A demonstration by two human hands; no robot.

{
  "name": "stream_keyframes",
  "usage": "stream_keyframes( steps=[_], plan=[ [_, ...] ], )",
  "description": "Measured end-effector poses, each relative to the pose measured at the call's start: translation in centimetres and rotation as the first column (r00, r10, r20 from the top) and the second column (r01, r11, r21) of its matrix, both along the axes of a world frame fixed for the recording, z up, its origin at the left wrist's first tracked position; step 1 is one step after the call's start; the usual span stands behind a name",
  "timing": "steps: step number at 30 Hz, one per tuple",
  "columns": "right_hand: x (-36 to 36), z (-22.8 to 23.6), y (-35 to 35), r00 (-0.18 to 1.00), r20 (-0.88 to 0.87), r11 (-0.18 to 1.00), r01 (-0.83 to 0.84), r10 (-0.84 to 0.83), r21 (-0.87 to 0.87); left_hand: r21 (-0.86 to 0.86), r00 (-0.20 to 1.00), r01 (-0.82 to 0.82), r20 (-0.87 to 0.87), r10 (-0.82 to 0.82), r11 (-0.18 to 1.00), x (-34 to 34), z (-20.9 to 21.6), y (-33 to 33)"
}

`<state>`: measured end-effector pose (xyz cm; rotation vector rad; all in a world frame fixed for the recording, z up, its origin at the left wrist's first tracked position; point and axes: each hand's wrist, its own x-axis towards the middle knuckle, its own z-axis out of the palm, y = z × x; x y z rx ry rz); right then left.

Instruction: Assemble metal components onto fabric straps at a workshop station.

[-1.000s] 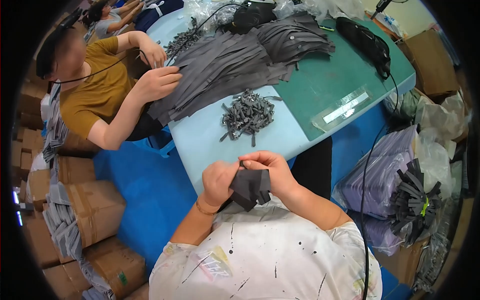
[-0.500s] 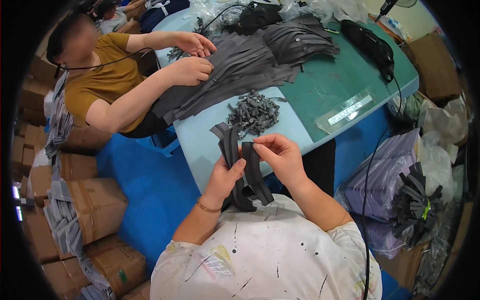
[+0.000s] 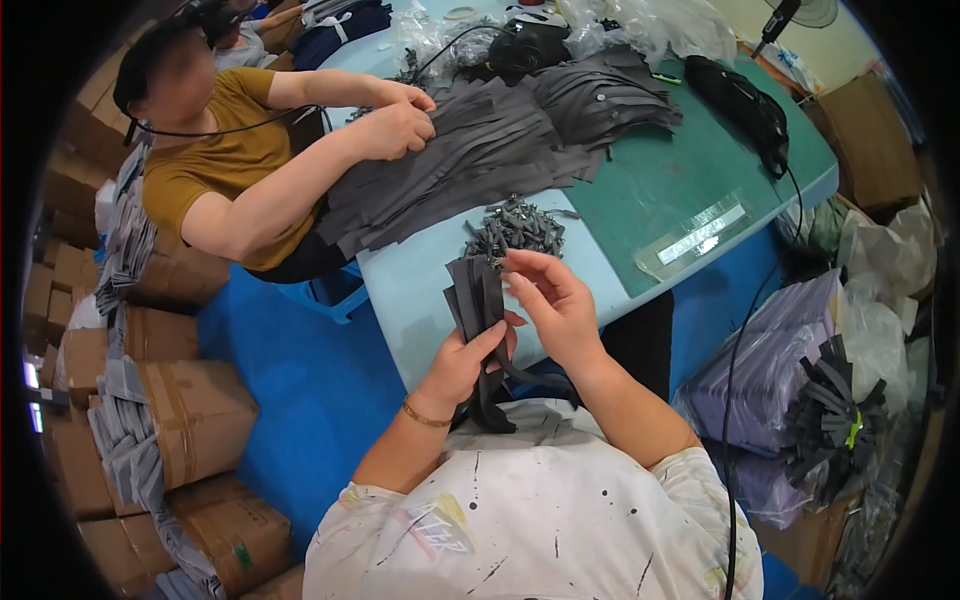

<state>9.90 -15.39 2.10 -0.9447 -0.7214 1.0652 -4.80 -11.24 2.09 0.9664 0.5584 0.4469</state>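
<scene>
Bare left grip pinches long dark-grey fabric-like strips before the flat pale-blue bench, bare right grip near their far ends, closure unclear; step seemingly strip-arranging, next calling for steady, even ends.

Workshop: stacked cardboard boxes, plastic-wrapped bundles, co-worker at worktable.

Worktop: pale blue and green
Near edge: small grey pieces, heaped
Middle: dark grey strips
Right: black bag
</scene>
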Motion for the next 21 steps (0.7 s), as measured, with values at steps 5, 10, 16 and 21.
stream_keyframes(
  steps=[5,10,16,21],
  plan=[
    [0.7,0.5,0.2,0.927,0.372,0.996,-0.078,0.053,0.052,0.048,0.994,0.066,-0.086,-0.062,0.997,-0.4,-0.6,-0.2],
    [0.7,1.1,0.0,0.976,0.124,0.981,-0.169,0.180,-0.098,0.017,0.984,0.126,-0.126,-0.123,0.992,0.0,0.0,-0.5],
    [0.0,0.0,1.8,0.927,0.122,0.925,-0.368,0.356,0.098,-0.297,0.981,0.152,0.162,-0.107,0.943,0.7,-0.5,0.6],
    [1.0,2.5,2.8,0.926,0.186,0.944,-0.330,0.329,-0.029,-0.374,0.941,0.278,0.291,-0.172,0.885,1.6,0.5,1.9]
  ],
)
